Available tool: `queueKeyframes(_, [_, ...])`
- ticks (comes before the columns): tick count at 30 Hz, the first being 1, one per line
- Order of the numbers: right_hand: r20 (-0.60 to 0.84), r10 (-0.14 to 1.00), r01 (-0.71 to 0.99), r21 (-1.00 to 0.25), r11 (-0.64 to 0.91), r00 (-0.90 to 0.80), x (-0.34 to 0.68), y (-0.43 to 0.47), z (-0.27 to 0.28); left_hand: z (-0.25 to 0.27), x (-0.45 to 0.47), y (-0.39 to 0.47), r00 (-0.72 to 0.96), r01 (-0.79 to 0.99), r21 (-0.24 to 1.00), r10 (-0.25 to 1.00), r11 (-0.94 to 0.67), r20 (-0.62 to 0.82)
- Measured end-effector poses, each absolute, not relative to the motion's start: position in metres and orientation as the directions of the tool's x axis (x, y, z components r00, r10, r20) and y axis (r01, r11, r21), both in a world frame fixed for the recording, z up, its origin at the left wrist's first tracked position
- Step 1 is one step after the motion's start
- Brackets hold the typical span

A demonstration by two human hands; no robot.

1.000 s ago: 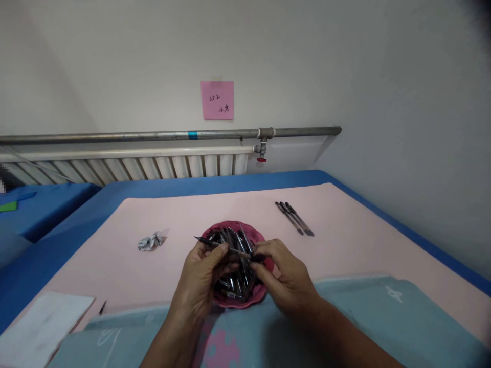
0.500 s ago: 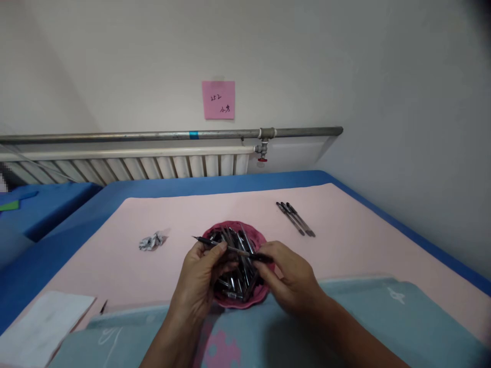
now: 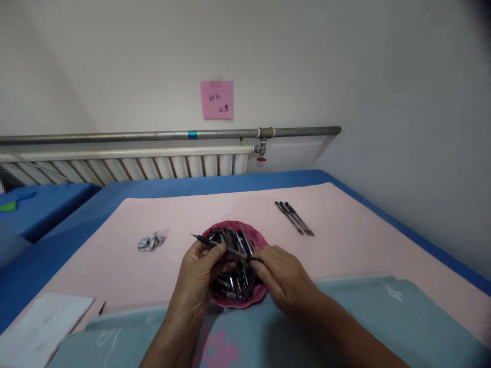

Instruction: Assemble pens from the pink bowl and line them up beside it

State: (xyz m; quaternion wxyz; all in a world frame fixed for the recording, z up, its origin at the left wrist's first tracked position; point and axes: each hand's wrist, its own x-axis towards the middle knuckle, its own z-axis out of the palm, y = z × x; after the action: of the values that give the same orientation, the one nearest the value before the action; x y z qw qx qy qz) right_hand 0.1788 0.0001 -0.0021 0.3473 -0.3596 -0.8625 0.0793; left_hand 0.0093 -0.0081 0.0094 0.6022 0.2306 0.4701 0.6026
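Observation:
A gel pen (image 3: pixel 233 251) lies across both hands over the basket, its bare tip pointing up and left. My left hand (image 3: pixel 201 266) is closed around the grip part of the barrel. At the pen's other end, my right hand (image 3: pixel 282 271) pinches a black pen cap (image 3: pixel 255 259), mostly hidden by the fingers. Whether the cap is seated on that end I cannot tell. Below the hands, a pink basket (image 3: pixel 240 305) holds many black and clear pens (image 3: pixel 238 278).
Three capped pens (image 3: pixel 294 219) lie side by side at the back right of the pink sheet (image 3: pixel 356 235). Crumpled paper (image 3: pixel 151 242) sits to the left. Near the front left are a white cloth or paper (image 3: pixel 46 324) and a small dark piece (image 3: pixel 102 307).
My right hand has moved slightly left along the pen, and its fingers now cover most of the black cap. My left hand keeps its hold with little movement.

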Motion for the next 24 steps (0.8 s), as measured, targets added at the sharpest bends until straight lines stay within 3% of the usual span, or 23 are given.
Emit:
queueKeyframes(6, [0.572, 0.665, 0.556, -0.387, 0.735, -0.48, 0.175, -0.0012, -0.0014, 0.0069, 0.0095, -0.0072, -0.152, -0.481, 0.859, 0.949, 0.173, -0.276])
queueKeyframes(24, [0.467, 0.727, 0.621, -0.39, 0.68, -0.504, 0.1728, -0.0002, -0.0071, 0.0031, 0.0089, -0.0077, -0.141, -0.352, 0.928, 0.973, 0.123, -0.182])
